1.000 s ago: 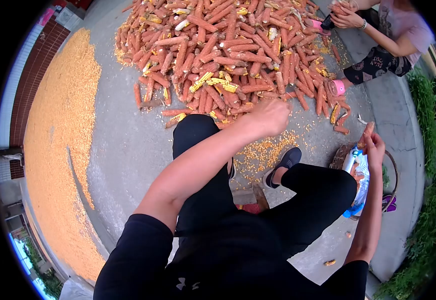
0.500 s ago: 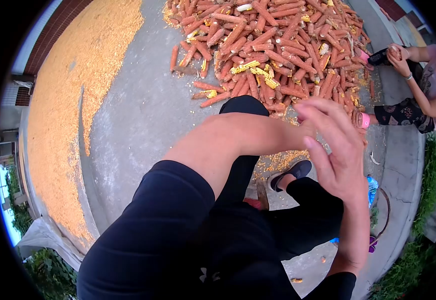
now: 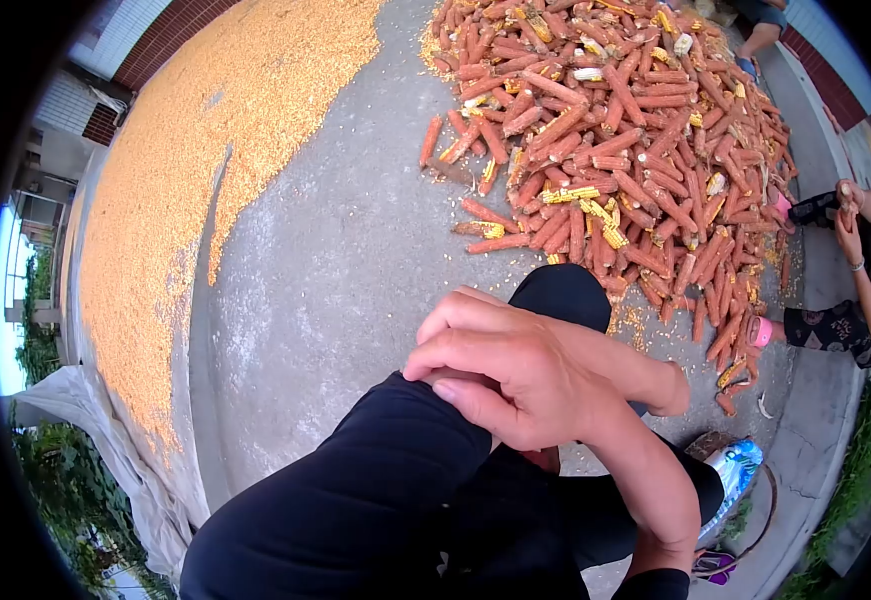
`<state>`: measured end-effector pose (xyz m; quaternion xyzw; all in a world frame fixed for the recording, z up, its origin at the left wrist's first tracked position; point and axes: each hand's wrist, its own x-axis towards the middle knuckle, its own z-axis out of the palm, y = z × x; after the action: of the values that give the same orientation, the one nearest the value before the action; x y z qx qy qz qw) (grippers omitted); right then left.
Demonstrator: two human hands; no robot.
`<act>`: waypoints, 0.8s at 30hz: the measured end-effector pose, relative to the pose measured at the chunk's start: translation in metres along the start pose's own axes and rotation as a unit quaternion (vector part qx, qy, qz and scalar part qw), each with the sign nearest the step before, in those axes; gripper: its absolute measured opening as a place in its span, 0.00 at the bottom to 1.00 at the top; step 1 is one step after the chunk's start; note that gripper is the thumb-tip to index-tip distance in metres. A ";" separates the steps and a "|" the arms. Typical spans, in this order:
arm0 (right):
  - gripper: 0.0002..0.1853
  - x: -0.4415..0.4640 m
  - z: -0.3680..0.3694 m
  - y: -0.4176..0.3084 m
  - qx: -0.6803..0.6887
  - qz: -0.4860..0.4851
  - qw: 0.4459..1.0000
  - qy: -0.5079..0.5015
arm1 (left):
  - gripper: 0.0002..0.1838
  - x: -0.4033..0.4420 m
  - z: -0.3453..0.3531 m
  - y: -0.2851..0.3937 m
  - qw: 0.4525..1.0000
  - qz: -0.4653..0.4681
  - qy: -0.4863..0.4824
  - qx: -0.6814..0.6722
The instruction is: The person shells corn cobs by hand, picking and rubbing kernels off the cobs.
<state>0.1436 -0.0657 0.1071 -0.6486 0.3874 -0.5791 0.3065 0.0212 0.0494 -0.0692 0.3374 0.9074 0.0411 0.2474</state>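
Note:
My right hand [image 3: 516,375] is at the cuff of the black left sleeve [image 3: 396,440], near the elbow. Its thumb and curled fingers pinch the edge of the cloth. My bare left forearm [image 3: 606,350] passes behind the right hand, out to the right. Only the bent wrist of my left hand [image 3: 670,390] shows; its fingers are hidden behind my right forearm. Past my black-clad knee [image 3: 566,295] lies a big heap of reddish corn cobs [image 3: 646,180]. A few cobs keep some yellow kernels, like the partly stripped cob [image 3: 606,222] near the heap's front.
Loose kernels [image 3: 206,130] are spread over the concrete floor [image 3: 326,240] at left. A seated person [image 3: 846,325] at right has hands together; another person's leg [image 3: 761,40] shows at the top. A blue-white bag [image 3: 731,475] and a thin hoop handle [image 3: 771,510] are at lower right.
My right hand has moved left and down, from open fingers in the air to a pinch on the left sleeve's cuff. My left wrist has dropped, and the view has shifted.

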 end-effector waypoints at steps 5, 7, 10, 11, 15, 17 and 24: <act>0.05 -0.009 -0.002 -0.008 -0.048 0.084 0.994 -0.043 | 0.12 -0.005 0.002 0.000 0.999 0.014 0.016 -0.044; 0.05 -0.014 -0.005 -0.008 -0.061 0.095 0.992 -0.063 | 0.12 -0.006 0.003 0.001 0.998 0.023 0.019 -0.058; 0.06 -0.012 -0.004 -0.004 -0.074 0.037 0.996 -0.032 | 0.11 -0.004 0.000 0.003 0.996 0.036 0.025 -0.072; 0.06 -0.005 0.007 0.003 -0.061 -0.005 0.998 0.007 | 0.11 -0.004 0.000 0.006 0.996 0.042 0.024 -0.074; 0.06 -0.010 0.011 0.002 -0.025 -0.009 0.999 0.031 | 0.11 -0.002 -0.003 0.010 0.994 0.057 0.024 -0.085; 0.06 -0.016 0.005 -0.006 -0.016 0.024 1.000 0.007 | 0.10 -0.003 -0.005 0.012 0.993 0.067 0.025 -0.091; 0.04 -0.019 0.002 -0.011 -0.003 0.006 1.000 -0.006 | 0.09 0.004 -0.006 0.016 0.987 0.081 0.040 -0.136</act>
<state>0.1470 -0.0435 0.1066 -0.6507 0.3909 -0.5722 0.3103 0.0257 0.0647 -0.0616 0.3710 0.8721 0.1979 0.2504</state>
